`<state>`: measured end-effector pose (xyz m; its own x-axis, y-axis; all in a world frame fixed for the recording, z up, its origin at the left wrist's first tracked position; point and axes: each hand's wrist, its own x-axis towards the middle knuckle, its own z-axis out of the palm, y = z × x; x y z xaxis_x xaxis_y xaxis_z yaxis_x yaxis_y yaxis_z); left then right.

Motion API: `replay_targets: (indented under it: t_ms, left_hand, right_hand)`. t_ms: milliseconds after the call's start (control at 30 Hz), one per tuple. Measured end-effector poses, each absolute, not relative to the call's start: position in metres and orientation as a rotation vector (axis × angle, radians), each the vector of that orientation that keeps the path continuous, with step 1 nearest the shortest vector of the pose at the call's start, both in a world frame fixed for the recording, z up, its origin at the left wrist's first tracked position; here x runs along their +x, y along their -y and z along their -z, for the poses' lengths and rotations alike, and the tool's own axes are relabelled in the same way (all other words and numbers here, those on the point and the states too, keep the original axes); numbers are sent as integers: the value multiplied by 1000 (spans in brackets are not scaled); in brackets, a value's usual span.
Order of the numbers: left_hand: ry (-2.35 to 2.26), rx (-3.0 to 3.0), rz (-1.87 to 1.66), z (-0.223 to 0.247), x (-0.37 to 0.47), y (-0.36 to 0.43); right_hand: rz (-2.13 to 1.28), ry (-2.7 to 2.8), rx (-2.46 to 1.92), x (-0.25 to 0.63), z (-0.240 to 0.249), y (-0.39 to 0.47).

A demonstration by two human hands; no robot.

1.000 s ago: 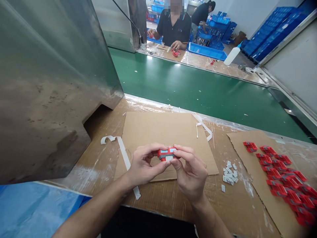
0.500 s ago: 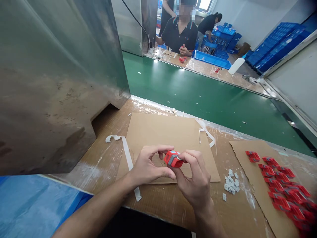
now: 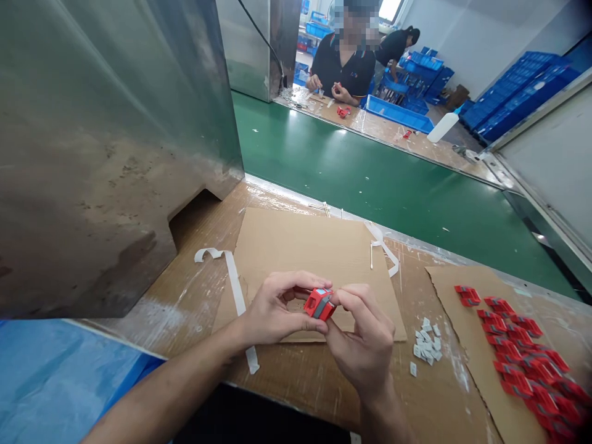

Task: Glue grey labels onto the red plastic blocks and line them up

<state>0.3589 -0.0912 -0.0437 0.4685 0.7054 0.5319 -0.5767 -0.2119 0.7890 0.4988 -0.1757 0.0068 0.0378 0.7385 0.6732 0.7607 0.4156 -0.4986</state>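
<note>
A small red plastic part with a grey band is held up over the cardboard sheet. My left hand grips it between thumb and fingers from the left. From the right, my right hand has its thumb and bent fingers pressed against the part's right side; whether they pinch anything small there is hidden. To the right of my hands lies a loose pile of small pale grey square pieces. Several similar red parts sit in rows on another cardboard sheet farther right.
Beyond the table runs a green conveyor belt. A big metal housing stands at left. White tape and a cotton swab lie on the cardboard's sides. Across the belt a person handles small parts near a white bottle.
My left fingertips now reach onto the red part, which has turned slightly. My right fingers stay at its right side. The view has shifted a little; the person across has brought both hands forward.
</note>
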Motion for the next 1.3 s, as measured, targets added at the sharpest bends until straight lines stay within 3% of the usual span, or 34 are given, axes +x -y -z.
replay_targets:
  t_ms: [800,1300]
  left_hand:
    - [-175,1352,-1044,41,357,91]
    - [-188,1373,-1126,41,359,94]
  right_hand:
    - [194,1612,-1283,492,0,180]
    - [36,1581,-1270,496,1,180]
